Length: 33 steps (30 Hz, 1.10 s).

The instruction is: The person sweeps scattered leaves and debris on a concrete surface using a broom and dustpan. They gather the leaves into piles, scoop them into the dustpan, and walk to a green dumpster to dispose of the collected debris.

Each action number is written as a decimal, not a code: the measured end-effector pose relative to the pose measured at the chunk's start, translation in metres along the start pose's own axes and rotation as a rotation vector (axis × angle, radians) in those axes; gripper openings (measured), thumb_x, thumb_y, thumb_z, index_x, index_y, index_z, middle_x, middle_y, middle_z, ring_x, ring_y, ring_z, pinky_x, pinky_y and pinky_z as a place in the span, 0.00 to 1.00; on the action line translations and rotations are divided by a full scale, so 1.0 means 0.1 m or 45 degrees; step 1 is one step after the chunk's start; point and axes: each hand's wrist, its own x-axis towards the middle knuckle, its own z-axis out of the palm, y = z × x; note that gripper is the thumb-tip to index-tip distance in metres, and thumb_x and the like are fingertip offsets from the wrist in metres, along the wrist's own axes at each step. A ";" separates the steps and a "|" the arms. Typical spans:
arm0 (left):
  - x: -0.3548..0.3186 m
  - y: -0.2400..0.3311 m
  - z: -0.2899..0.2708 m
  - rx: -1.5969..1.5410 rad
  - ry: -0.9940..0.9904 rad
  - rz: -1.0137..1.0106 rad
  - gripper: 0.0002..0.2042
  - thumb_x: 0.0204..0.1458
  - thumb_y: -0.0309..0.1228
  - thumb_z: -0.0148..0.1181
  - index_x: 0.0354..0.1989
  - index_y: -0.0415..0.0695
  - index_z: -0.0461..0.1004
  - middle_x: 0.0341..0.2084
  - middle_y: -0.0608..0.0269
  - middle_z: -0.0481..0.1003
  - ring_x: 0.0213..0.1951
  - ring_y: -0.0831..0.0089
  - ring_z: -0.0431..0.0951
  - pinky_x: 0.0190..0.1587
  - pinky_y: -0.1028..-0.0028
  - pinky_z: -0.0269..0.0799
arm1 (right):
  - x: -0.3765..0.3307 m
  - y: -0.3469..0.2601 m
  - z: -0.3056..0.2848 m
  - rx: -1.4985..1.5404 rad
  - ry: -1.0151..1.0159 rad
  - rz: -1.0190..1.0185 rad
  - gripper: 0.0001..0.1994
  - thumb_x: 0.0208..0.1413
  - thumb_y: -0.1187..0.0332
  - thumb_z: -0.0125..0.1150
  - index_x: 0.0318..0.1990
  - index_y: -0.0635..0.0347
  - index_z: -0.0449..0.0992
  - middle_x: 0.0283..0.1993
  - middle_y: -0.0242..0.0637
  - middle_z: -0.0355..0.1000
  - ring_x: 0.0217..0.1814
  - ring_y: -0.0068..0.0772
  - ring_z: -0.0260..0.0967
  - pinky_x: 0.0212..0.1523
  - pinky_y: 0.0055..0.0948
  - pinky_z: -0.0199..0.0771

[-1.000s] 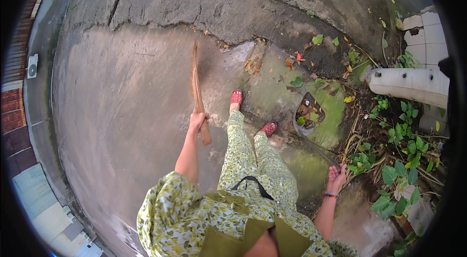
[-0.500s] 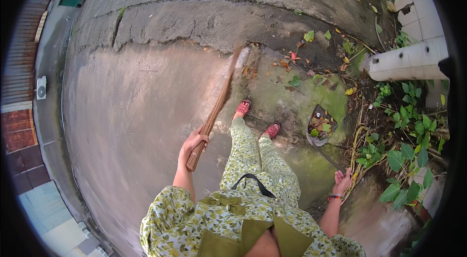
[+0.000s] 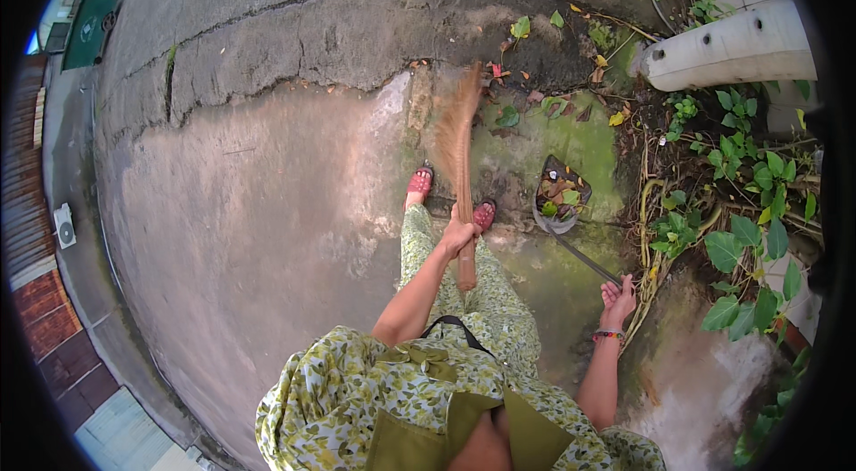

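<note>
My left hand (image 3: 459, 231) is wrapped round the bundled handle of a brown broom (image 3: 461, 163). The broom's fanned bristles point away from me and rest near scattered fallen leaves (image 3: 508, 117) on the mossy concrete. My right hand (image 3: 618, 300) grips the end of a dustpan's thin dark handle. Its dark scoop (image 3: 540, 200) sits on the ground to the right of my feet, holding leaves and bits of litter. Red sandals (image 3: 419, 183) are on my feet, just left of the scoop.
A white pipe-like post (image 3: 733, 57) juts in at the upper right, above leafy green plants (image 3: 747, 244) and roots. Cracked concrete (image 3: 259, 195) spreads to the left. A green wheeled bin (image 3: 90, 32) stands far left, with an outdoor air-conditioner unit (image 3: 64, 226) below it.
My left hand has swung the broom to the right, from beside my left foot to in front of my feet. The right hand still holds the dustpan. The whole view has shifted slightly.
</note>
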 end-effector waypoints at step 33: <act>-0.56 0.91 0.26 0.074 -0.405 -0.058 0.39 0.38 0.18 0.52 0.64 0.51 0.51 0.18 0.64 0.67 0.16 0.73 0.69 0.17 0.73 0.68 | 1.65 -0.34 0.64 -0.533 -0.416 -0.113 0.11 0.53 0.62 0.61 0.37 0.61 0.75 0.21 0.34 0.70 0.19 0.21 0.68 0.19 0.21 0.73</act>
